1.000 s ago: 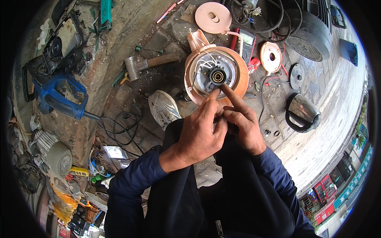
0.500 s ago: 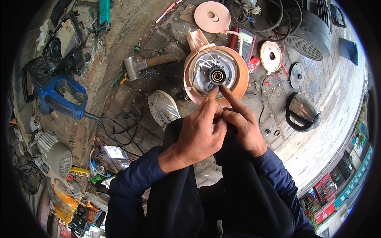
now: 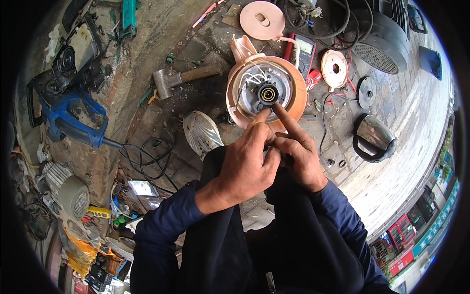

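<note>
An electric kettle's pinkish-orange body (image 3: 293,73) stands with its open underside up. Inside sits a metal plate with pale wires (image 3: 250,77) and a round black connector (image 3: 268,94) with brass-coloured rings. My left hand (image 3: 247,161) and my right hand (image 3: 301,159) meet just below it. Both index fingers stretch forward, their tips at the connector's near edge. The other fingers of each hand are curled, thumbs close together. What they hold, if anything, is hidden.
Beyond the kettle lie a pink lid (image 3: 262,20), a multimeter (image 3: 304,51) and a pink ring-shaped cover (image 3: 335,70). A hammer (image 3: 181,78) and a blue power tool (image 3: 73,117) lie left. On the right are a black disc (image 3: 366,92), a dark-handled kettle (image 3: 374,138) and a large motor (image 3: 382,41).
Both index fingertips have shifted very slightly at the connector's near edge. Everything else stays in place.
</note>
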Available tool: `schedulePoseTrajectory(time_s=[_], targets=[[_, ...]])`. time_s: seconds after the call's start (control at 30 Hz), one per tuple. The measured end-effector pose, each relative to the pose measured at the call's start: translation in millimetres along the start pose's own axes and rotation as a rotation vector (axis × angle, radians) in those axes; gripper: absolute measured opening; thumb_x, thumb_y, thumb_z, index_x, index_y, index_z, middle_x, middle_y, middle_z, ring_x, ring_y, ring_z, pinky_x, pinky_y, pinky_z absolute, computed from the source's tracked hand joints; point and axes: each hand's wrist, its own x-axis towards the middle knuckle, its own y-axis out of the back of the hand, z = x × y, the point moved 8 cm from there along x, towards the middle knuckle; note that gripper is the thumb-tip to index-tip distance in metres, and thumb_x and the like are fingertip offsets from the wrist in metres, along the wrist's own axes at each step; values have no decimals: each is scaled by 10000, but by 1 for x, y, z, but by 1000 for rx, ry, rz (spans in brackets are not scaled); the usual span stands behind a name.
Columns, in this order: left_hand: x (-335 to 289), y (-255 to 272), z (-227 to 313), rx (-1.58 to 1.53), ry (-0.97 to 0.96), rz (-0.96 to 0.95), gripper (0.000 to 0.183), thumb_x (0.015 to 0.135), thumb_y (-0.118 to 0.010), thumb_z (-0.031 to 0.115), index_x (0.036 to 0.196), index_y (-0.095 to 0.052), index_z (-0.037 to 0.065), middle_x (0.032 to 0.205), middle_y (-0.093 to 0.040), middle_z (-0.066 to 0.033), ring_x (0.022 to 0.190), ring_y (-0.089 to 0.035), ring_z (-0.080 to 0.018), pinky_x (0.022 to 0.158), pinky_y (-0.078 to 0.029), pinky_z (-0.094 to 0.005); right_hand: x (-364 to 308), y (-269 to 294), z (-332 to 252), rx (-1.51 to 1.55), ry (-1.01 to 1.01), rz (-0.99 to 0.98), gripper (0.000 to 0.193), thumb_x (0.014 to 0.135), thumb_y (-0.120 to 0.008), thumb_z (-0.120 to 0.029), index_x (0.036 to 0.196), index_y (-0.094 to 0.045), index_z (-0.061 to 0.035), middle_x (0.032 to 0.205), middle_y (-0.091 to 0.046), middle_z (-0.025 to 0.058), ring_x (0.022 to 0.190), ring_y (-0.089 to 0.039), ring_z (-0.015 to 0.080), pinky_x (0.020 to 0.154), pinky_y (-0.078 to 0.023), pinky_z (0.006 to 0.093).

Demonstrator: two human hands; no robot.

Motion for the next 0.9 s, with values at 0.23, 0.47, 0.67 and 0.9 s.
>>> schedulePoseTrajectory(time_s=[0.23, 0.47, 0.67, 0.9], targets=[[3, 1, 2, 17, -8, -2, 634, 904, -685, -28, 1487, -469, -156, 1021, -710, -178, 944, -755, -361, 858, -606, -451, -4, -3, -6, -8, 41, 31, 741, 1044, -526, -60, 1744, -293, 13, 1304, -770, 123, 1020, -700, 120, 900, -547, 248], [4, -1, 1, -20, 25, -15, 662, 895, -690, -20, 1501, -457, -149, 996, -708, -178, 960, -759, -377, 851, -612, -455, -1, -6, -5, 30, 63, -3, 744, 1041, -487, -81, 1748, -279, 20, 1397, -729, 160, 1214, -690, 201, 1106, -509, 326], [2, -4, 2, 106, -69, -13, 715, 909, -695, -40, 1568, -422, -94, 1167, -720, -227, 1098, -737, -415, 909, -611, -451, 1, -3, 0, -4, 73, -35, 704, 1108, -515, -91, 1757, -261, 7, 1395, -686, 102, 1247, -633, 161, 1132, -470, 296], [-2, -12, 2, 244, -104, -45, 557, 896, -712, -30, 1414, -505, -45, 1401, -655, -335, 1273, -677, -512, 957, -618, -514, 0, 3, -7, -289, 127, 28, 777, 1000, -477, -89, 1757, -313, -20, 1288, -729, 105, 1140, -648, 136, 1074, -472, 262]])
